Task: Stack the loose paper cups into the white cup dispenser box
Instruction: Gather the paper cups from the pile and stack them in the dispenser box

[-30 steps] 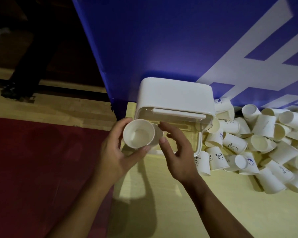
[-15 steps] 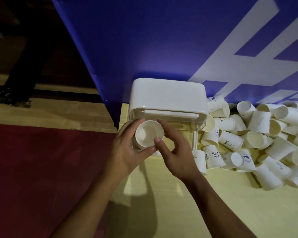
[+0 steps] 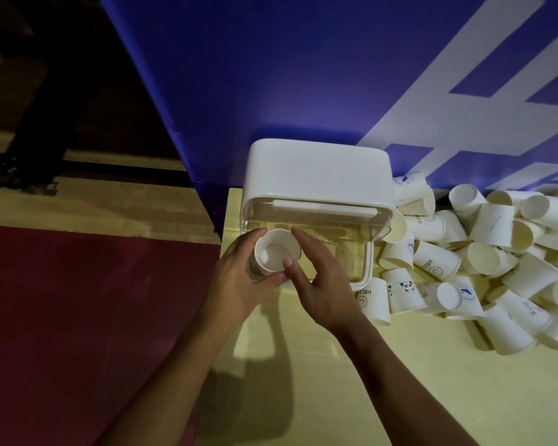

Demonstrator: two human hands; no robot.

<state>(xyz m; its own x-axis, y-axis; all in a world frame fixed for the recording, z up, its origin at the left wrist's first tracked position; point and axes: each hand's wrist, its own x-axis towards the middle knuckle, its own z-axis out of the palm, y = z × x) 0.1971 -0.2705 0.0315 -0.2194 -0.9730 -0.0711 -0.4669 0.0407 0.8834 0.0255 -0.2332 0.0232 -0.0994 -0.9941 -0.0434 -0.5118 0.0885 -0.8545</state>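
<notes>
Left grip (image 3: 239, 281), right grip (image 3: 322, 284) both clasp cup (image 3: 276, 254) at dispenser box (image 3: 316, 169) — loose cups (image 3: 435, 259) heaped beside.

L hand (image 3: 237, 286) curled round cup (image 3: 275, 254); R hand (image 3: 324, 284) thumb + index pinch its rim.
</notes>
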